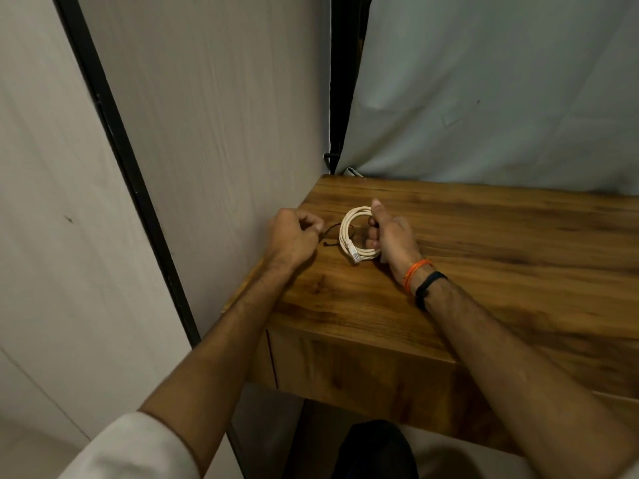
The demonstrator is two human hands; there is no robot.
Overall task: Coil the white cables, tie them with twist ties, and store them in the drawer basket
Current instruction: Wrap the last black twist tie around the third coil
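A white cable [347,233] wound into a small round coil stands on the wooden table [484,271] near its left corner. Its clear plug points down toward me. My right hand [390,236] grips the coil's right side, thumb up over the top. My left hand [294,236] is curled just left of the coil and pinches one end of a thin black twist tie [333,229], which runs across to the coil's left side. A second dark end of the tie lies on the table below it.
The table's left edge runs beside a pale wood-grain wall panel [214,133] with a black vertical strip [114,133]. A grey cloth [501,91] hangs behind the table. The table's front face [363,371] drops below my forearms.
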